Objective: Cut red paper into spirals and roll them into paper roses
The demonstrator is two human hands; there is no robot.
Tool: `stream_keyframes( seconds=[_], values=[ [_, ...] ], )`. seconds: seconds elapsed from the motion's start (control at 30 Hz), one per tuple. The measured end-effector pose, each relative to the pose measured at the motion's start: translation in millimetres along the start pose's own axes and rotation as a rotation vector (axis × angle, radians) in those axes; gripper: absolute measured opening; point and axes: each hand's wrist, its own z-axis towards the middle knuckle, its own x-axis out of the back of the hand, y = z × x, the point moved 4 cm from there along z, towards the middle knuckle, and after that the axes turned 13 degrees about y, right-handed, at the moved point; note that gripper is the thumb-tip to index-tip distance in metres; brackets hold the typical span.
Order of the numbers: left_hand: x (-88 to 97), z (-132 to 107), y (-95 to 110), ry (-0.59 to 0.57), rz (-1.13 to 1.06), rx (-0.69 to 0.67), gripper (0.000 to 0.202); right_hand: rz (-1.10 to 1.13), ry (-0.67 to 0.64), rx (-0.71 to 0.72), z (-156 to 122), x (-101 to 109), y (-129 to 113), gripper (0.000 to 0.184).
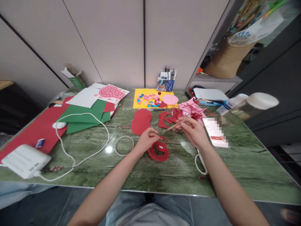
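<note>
My left hand (pixel 148 140) is closed, its fingertips at the end of a narrow red paper strip (pixel 163 137). Below those fingers the strip runs into a loose, wavy-edged red paper coil (pixel 160 156) lying on the table. My right hand (pixel 193 131) pinches a thin wooden stick (pixel 173 126), which points left toward my other hand. Just beyond my left hand lies a rounded red paper cutout (pixel 141 121). White-handled scissors (pixel 199 164) lie under my right wrist, their blades mostly hidden.
Red and pink paper scraps (pixel 188 110) lie behind my right hand, beside a phone (pixel 215 133). A yellow sheet (pixel 138 102) bears small paper pieces. Tape ring (pixel 115 147), white cable (pixel 108 138), power bank (pixel 25 161) and green paper (pixel 82 117) lie left. A jar (pixel 254 105) stands right.
</note>
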Motion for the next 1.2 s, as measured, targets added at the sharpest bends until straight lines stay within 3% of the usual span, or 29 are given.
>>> stream_keyframes(
  seconds=[0.1,0.23,0.37,0.5,0.73,0.93,1.07,1.2],
  values=[
    [0.9,2,0,-0.006,0.040,-0.060,0.025,-0.068,0.046,0.064,-5,-3,-5,0.017],
    [2.1,3,-2,-0.011,0.018,-0.085,0.024,-0.041,0.036,0.028,-11,-7,-8,0.036],
    [4.9,5,-2,0.045,-0.057,-0.045,0.023,0.129,-0.059,-0.096,-14,-11,-5,0.014],
    [6.5,4,1,0.087,-0.060,0.008,0.024,0.145,-0.153,-0.185,-16,-17,1,0.016],
    [6.6,2,4,0.092,-0.052,-0.030,0.022,-0.268,-0.236,-0.004,-22,-35,10,0.019],
    [5.9,5,2,0.052,0.018,-0.092,0.019,-0.388,-0.279,0.029,-24,-36,18,0.010],
    [1.8,0,5,-0.034,0.189,-0.205,0.023,-0.417,-0.340,0.057,-26,-37,17,0.008],
    [-1.0,-7,12,-0.040,0.420,-0.360,0.015,-0.459,-0.381,0.082,-29,-40,15,0.007]
  ],
)
